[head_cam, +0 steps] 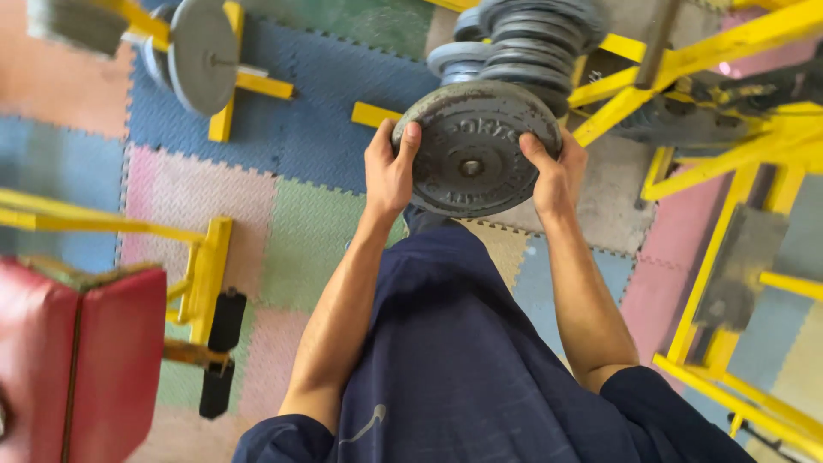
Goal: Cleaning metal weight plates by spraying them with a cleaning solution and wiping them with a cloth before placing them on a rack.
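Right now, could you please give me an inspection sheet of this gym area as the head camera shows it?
Surface: floor of interlocking foam mats in blue, pink, green and grey.
Job's things: one round grey weight plate, held upright with its face to the camera, centre hole visible.
Clutter: stack of grey plates just beyond it; another plate on a bar at upper left.
Hands: left hand grips the plate's left rim, right hand its right rim.
Cables: nothing seen.
Surroundings: yellow steel frames at right and left, a red padded bench at lower left.
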